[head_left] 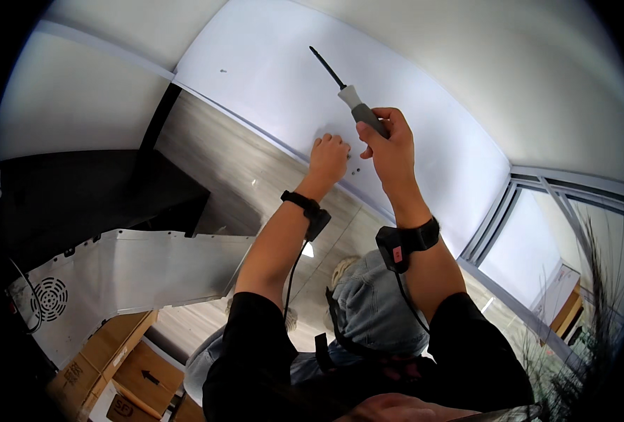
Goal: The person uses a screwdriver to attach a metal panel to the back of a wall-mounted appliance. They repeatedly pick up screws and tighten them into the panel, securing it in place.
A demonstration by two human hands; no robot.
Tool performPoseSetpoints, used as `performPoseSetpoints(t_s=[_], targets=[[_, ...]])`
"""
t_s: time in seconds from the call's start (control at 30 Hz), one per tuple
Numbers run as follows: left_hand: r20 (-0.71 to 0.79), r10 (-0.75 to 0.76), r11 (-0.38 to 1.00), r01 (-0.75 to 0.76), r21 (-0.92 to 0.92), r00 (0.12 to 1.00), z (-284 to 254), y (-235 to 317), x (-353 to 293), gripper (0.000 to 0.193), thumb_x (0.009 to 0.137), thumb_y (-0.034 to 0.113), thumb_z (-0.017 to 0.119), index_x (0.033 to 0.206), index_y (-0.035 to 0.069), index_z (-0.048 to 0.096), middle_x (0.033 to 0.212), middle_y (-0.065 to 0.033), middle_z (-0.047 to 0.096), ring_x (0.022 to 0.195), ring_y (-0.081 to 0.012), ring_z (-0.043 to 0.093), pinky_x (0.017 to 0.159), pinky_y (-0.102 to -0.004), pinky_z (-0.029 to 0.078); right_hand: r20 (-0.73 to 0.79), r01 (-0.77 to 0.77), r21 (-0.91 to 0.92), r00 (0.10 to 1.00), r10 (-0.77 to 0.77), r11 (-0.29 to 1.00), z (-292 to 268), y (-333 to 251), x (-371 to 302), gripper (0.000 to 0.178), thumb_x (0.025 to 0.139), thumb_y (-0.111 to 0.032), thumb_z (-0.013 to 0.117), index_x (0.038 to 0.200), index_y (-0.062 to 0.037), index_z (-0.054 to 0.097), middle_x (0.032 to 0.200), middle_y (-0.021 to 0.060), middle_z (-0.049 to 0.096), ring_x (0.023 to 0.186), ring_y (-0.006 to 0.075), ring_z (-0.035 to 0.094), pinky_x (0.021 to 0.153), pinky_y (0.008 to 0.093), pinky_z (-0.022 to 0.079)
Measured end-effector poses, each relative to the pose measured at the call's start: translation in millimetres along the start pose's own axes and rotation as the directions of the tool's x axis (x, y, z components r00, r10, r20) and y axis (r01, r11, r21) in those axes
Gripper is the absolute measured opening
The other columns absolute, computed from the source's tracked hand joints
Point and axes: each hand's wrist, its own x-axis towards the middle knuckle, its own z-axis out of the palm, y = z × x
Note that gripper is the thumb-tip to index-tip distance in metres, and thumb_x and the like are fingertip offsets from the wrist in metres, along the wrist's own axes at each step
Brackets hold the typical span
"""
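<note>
A screwdriver [352, 98] with a black shaft, a pale collar and a grey handle is in the right hand [395, 144], held over the white desk [262, 98], its tip pointing away from the person and to the left. The right hand's grip is pinched round the handle, thumb on the near side and fingers curled behind it. The left hand [328, 156] is just beside it at the near edge of the desk, its fingers bent inward — whether that grip is pressed together on something cannot be told. Near the left hand, two dark specks [356, 171] show on the desk, too small to identify; a small pale piece [223, 70] lies well apart, toward the far left end. Each wrist wears a black strap with a box, the left box [317, 219] and the right box [394, 249] both trailing a cable. Below are the person's blue jeans [378, 302] and a light floor [206, 133]. To the left stands a black cabinet [80, 190], with a bent silver metal panel [164, 271] before it — round vent slots at one end — and cardboard boxes [143, 373] nearer the person.
</note>
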Motion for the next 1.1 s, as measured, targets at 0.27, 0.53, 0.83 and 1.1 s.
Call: performPoseSetpoints(t_s=[0.27,0.53,0.83,1.1], targets=[[-0.079,0.076,0.997,-0.076,-0.006,0.994,17.9,-3.0,2.8,0.001,0.071,0.013,0.064,0.071,0.013,0.064,0.083,-0.0033,0.059,0.086,-0.0234,0.055,0.077,-0.0376,0.042,0.018,0.051,0.057,0.998,-0.052,0.997,-8.2,7.0,-5.2,0.027,0.079,-0.012,0.066,0.099,0.0,0.053,0.074,0.0053,0.06,0.06,0.0099,0.054,0.053,0.0247,0.042],[-0.027,0.085,0.989,-0.081,0.124,0.996,25.3,1.3,7.6,0.005,0.072,0.015,0.065,0.072,0.01,0.063,0.081,-0.0052,0.06,0.086,-0.024,0.056,0.077,-0.0373,0.043,0.006,0.06,-0.047,0.998,-0.06,0.997,-19.9,7.2,-8.3,0.027,0.08,-0.015,0.066,0.099,0.0,0.053,0.076,0.0065,0.062,0.058,0.0125,0.056,0.052,0.0264,0.044],[0.087,0.089,0.996,-0.091,0.017,0.992,20.4,-7.0,9.3,0.013,0.072,0.022,0.07,0.073,0.011,0.063,0.08,-0.0043,0.061,0.09,-0.0238,0.056,0.081,-0.0372,0.043,-0.013,0.061,-0.071,0.998,-0.062,0.996,-24.1,12.3,-10.1,0.029,0.08,-0.015,0.065,0.101,0.0006,0.054,0.076,0.0074,0.061,0.058,0.013,0.056,0.052,0.0263,0.044],[-0.019,-0.022,0.942,0.014,-0.336,1.0,0.7,-6.0,15.2,0.013,0.076,0.013,0.068,0.076,0.005,0.059,0.078,-0.0074,0.062,0.079,-0.0263,0.057,0.073,-0.0384,0.045,-0.017,0.059,-0.083,0.998,-0.061,0.995,-23.7,15.6,-7.8,0.031,0.079,-0.017,0.066,0.102,-0.0001,0.054,0.077,0.0073,0.061,0.058,0.013,0.055,0.051,0.0265,0.044]])
